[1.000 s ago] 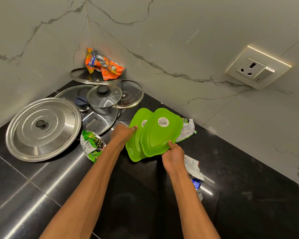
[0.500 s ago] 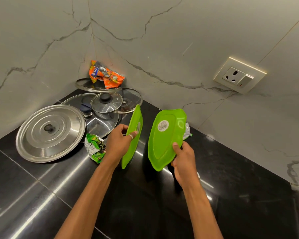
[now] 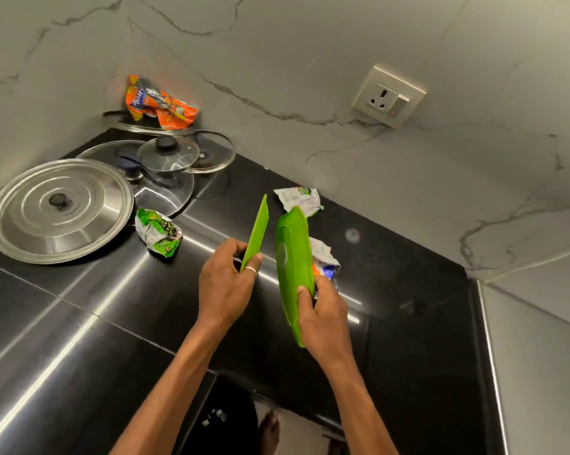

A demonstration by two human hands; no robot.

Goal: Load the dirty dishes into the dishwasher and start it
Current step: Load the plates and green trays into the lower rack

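Over the black countertop (image 3: 80,323), the overlapping plates have come apart and turned upright: the left hand (image 3: 226,284) pinches one green plate (image 3: 257,229), and the right hand (image 3: 323,320) grips the other green plate (image 3: 291,257). Both are probably ready to carry to the dishwasher.

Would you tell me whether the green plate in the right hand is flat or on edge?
On edge: the green plate stands nearly vertical, gripped low by the right hand.
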